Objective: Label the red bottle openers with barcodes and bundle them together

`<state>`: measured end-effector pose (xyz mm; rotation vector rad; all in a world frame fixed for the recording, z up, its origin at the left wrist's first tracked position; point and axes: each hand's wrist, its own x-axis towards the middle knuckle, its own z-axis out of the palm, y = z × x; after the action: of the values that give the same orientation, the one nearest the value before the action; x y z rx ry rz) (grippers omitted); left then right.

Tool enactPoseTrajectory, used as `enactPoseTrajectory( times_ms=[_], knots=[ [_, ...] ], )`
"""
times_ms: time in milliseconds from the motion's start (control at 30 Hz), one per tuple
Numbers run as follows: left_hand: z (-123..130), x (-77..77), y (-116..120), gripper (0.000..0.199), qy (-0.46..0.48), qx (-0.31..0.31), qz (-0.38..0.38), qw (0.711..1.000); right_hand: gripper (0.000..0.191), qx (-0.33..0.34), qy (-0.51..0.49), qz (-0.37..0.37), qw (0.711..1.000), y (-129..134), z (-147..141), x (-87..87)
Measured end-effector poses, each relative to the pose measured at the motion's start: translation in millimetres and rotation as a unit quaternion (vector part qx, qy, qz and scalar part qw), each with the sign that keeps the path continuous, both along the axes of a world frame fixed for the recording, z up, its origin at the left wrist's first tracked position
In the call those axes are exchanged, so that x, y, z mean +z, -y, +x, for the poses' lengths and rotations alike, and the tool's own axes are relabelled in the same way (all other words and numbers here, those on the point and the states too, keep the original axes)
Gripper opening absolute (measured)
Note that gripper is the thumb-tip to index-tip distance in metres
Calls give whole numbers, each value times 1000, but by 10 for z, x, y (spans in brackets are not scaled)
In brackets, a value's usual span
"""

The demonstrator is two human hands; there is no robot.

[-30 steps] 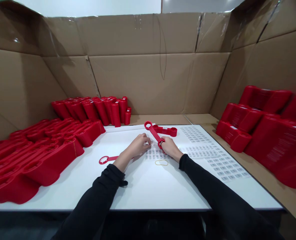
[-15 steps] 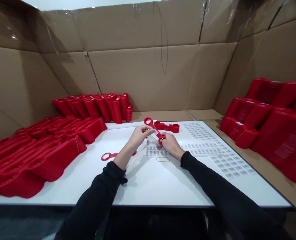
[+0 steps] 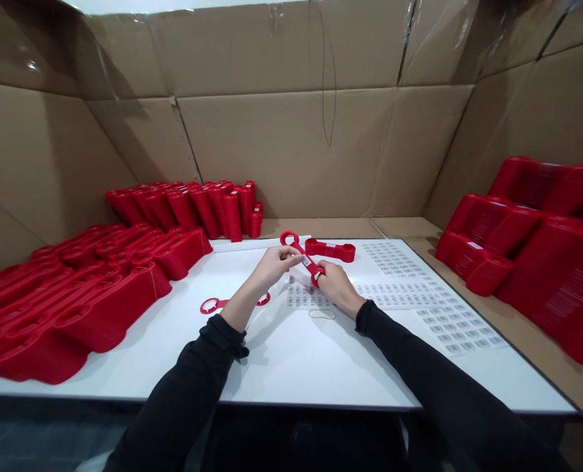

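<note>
My right hand [image 3: 334, 282] is closed round the lower end of a red double-ringed piece [image 3: 298, 248], which slants up to the left over the white table. A small white label [image 3: 306, 261] shows on its middle bar. At that label my left hand [image 3: 275, 264] has thumb and forefinger pinched together; what lies between the fingertips is too small to make out. Just behind, a short stack of red pieces [image 3: 329, 250] lies on the table. Another flat red piece [image 3: 211, 305] is partly hidden under my left forearm.
Label sheets [image 3: 394, 295] cover the table's right part. A rubber band [image 3: 322, 314] lies near the middle. Many red stacks [image 3: 99, 295] fill the left side, with upright ones [image 3: 205, 210] behind. More red bundles [image 3: 557, 269] are piled at the right. Cardboard walls [image 3: 281, 151] surround the table.
The camera view has shifted slightly. The upper ring of the held piece has moved a little to the left; both hands keep nearly the same pose.
</note>
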<state>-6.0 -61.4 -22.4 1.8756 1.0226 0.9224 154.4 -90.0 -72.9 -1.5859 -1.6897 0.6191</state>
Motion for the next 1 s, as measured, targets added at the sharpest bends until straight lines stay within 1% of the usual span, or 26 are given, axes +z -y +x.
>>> enactPoseTrajectory(
  times_ms=[267,533,600,667,733,800,867,933,1000],
  knots=[
    [-5,-5,10,27,14,-1,6,1000,15,-9,3,23,1000,-15,0,-23],
    [-1,-39,-9,28,8,6,27,1000,16,-8,-8,29,1000,-19,-4,-37],
    [-2,-59,-21,28,-1,11,43,999,16,-6,-14,29,999,-14,-8,-35],
    [8,-80,-16,26,-25,27,85,996,16,-4,-21,29,999,-7,-12,-31],
    [36,-105,12,21,-64,63,162,983,16,0,-31,28,999,3,-21,-26],
    [81,-133,55,16,-109,105,255,955,16,3,-39,27,999,13,-36,-19],
    [134,-166,94,15,-142,142,325,924,15,2,-45,29,999,22,-57,-9],
    [179,-199,110,16,-162,168,359,904,14,0,-49,34,998,31,-79,4],
    [197,-223,91,17,-162,190,373,894,14,-1,-52,40,998,41,-95,14]
  ],
)
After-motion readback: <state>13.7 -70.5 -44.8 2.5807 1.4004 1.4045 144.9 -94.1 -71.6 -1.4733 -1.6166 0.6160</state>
